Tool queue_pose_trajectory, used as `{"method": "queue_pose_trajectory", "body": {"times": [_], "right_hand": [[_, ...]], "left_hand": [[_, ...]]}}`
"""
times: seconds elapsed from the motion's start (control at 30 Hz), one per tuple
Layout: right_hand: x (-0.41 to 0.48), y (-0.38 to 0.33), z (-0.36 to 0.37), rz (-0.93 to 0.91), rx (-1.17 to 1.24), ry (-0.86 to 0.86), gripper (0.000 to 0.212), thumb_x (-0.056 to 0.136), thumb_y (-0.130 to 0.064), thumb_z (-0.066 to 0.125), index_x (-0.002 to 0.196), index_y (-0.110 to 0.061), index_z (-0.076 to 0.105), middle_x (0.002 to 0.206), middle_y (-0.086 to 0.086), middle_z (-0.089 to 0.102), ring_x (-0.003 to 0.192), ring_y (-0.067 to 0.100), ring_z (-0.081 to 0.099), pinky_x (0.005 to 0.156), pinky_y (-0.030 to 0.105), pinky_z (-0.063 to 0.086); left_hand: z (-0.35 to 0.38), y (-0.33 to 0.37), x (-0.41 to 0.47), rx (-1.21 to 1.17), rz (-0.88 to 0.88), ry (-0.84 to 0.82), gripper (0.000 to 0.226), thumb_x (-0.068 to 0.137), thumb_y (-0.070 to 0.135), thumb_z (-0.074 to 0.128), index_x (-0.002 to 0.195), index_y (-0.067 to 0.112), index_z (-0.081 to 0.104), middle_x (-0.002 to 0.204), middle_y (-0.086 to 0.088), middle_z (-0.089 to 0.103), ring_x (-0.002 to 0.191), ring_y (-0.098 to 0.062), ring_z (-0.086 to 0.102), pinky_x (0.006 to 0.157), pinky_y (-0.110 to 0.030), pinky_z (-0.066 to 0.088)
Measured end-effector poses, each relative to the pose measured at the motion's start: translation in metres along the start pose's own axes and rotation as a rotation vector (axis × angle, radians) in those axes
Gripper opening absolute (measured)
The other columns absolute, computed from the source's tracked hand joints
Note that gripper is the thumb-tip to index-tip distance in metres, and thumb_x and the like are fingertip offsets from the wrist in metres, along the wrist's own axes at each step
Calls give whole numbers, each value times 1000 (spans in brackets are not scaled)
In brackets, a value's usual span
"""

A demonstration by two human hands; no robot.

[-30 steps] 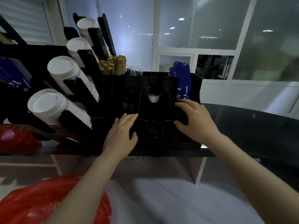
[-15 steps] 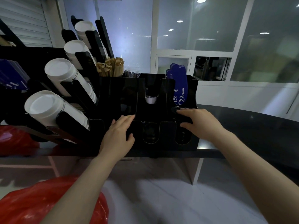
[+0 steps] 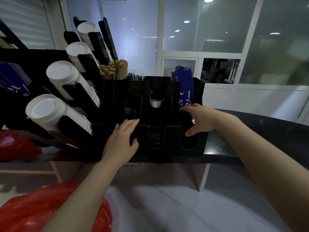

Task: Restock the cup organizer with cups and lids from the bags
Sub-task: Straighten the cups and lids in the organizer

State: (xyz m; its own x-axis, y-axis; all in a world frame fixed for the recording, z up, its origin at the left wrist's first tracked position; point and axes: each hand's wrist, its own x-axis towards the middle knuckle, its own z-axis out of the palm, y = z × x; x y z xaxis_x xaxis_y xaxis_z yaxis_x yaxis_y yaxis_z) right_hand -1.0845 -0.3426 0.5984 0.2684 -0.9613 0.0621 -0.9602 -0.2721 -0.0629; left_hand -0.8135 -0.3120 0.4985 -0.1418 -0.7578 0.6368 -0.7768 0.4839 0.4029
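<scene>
While the black acrylic cup organizer point(image 3: 173, 144) sits directly ahead, both empty, loosely spread hands rest on its front, the right hand point(image 3: 199, 119) nearer its rightmost black-lid slot than the left hand point(image 3: 122, 141).

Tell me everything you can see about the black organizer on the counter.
The black organizer looks like glossy plastic, standing upright at the dark counter's edge. Dividers split it into slots; the front pockets have rounded cutouts showing dark lids. A blue packet stands inside. The left hand rests on its front; the right hand grips its right side.
</scene>
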Motion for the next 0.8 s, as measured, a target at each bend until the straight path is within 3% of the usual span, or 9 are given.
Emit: {"method": "queue_pose_trajectory", "body": {"times": [0.1,0.23,0.33,0.57,0.7,0.8], "right_hand": [[8,-3,-3,13,-72,-81,101,67,-41,81,148,-30,21,143,8,28,124,31,42,94,36,43],[14,-6,-1,-8,22,-142,97,65,-32,81,142,-29,23,121,4,46,98,22,50,67,26,45],[11,-1,-2,-32,72,-52,94,61,-32,83,138,-30,29,111,-3,44,95,19,48,70,26,43],[-3,10,-12,-74,231,175,89,57,-29,84,128,-36,30,114,4,50,97,24,53,76,31,45],[-18,7,-16,-93,422,365,85,60,-27,83,127,-37,32,113,-3,53,96,19,56,72,23,42],[-33,-5,-13,-161,556,478,83,60,-29,83,124,-40,33,107,-19,49,96,7,55,71,15,41]], "left_hand": [[0,0,0,-6,2,-1,62,89,11,55,145,26,33,150,7,33,133,7,11,109,-14,-2],[-1,1,0,-2,-11,-18,62,90,12,54,146,28,31,151,8,31,130,8,9,110,-17,-1],[-3,2,0,2,-2,-28,62,90,12,54,145,27,32,151,8,31,131,8,7,109,-15,-3],[-2,4,0,9,-27,-30,62,89,13,55,145,27,32,151,8,31,131,9,3,109,-16,-4],[-4,7,2,-5,-48,-40,60,89,15,56,144,25,35,149,9,34,132,8,2,109,-17,-7],[-10,14,4,36,-64,-58,59,90,21,57,144,22,34,151,9,32,137,2,0,110,-21,-9]]}}
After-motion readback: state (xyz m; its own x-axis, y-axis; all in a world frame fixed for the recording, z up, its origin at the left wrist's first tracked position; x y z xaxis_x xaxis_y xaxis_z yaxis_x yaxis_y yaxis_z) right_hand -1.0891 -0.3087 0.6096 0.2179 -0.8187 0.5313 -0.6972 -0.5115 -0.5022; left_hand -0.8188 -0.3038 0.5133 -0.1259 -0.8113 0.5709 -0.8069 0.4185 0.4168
